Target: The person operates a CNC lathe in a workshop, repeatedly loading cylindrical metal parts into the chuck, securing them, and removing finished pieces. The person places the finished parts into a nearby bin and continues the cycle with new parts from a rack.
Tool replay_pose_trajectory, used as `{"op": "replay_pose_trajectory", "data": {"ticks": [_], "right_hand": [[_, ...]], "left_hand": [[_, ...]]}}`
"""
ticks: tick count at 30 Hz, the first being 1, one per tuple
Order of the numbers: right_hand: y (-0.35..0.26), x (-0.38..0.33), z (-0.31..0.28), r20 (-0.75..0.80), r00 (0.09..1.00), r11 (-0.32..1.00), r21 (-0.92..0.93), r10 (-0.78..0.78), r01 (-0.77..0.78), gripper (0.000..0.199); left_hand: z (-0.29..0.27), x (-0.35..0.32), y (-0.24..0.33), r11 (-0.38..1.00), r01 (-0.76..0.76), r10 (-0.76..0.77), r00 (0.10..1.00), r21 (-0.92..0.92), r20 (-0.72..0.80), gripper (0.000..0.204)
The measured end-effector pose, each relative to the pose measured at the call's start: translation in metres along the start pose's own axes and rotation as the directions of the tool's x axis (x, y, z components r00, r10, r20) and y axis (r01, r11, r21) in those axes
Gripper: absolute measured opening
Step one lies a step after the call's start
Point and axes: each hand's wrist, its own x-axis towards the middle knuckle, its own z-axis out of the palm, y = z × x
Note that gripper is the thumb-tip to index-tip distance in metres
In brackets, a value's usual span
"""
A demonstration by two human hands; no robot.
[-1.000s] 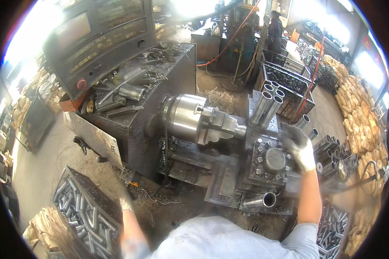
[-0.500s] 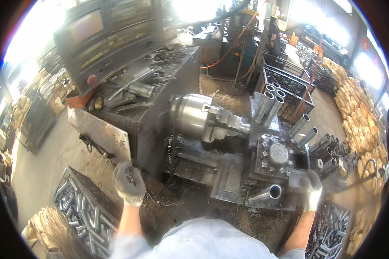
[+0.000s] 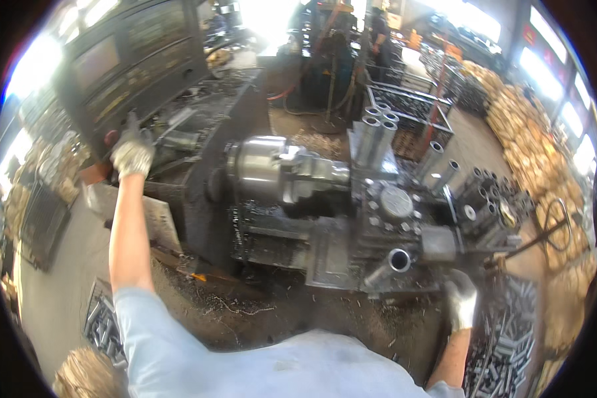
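Note:
My left hand (image 3: 132, 156), in a pale work glove, reaches to the left end of the lathe's metal headstock top (image 3: 212, 109), close to the control panel (image 3: 123, 63) and a red knob (image 3: 111, 138). Its fingers are blurred against grey parts, so their grip is unclear. At the right, my right hand (image 3: 460, 302), also gloved and smeared by motion, is just below the tool post (image 3: 395, 205). Whether it touches anything is unclear. Between them is the shiny chuck (image 3: 262, 169), its jaws toward the tool post. A metal tube (image 3: 389, 266) lies tilted at the carriage front.
Several upright tubes (image 3: 376, 142) stand behind the tool post, with more tubes (image 3: 487, 205) at its right. Cut pieces fill bins at lower right (image 3: 501, 338) and lower left (image 3: 103, 325). A bent rod handle (image 3: 557, 225) juts out right. Stacked sacks (image 3: 537, 139) line that side.
My left hand has moved up and forward from beside the metal plate to the headstock top. My right hand has dropped from beside the tool post. The view has shifted right.

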Motion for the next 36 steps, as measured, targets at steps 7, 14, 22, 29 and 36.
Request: {"op": "replay_pose_trajectory", "data": {"ticks": [7,14,22,29,36], "right_hand": [[0.019,0.000,0.035,0.258,0.957,0.985,0.070,0.135,-0.158,0.053],[0.010,0.026,0.107,0.618,0.786,0.999,-0.014,-0.029,0.048,0.074],[-0.008,0.007,0.143,0.575,0.793,0.965,-0.028,-0.199,0.262,0.031],[-0.059,-0.176,0.205,0.840,0.173,0.759,0.352,-0.514,0.548,0.032],[-0.102,-0.443,0.227,0.696,-0.641,0.629,0.664,-0.322,0.405,0.056]], "left_hand": [[-0.051,-0.312,0.069,0.680,-0.518,0.359,0.853,-0.519,-0.380,0.033],[-0.060,-0.559,0.079,0.793,0.477,0.077,0.539,-0.379,0.839,0.030],[-0.104,-0.675,0.013,0.812,0.574,-0.206,0.445,-0.102,0.871,0.041],[-0.203,-0.812,-0.053,0.597,0.795,-0.524,0.283,0.110,0.803,0.044],[-0.320,-0.991,-0.096,0.063,0.974,-0.850,-0.063,0.219,0.524,0.051]]}}
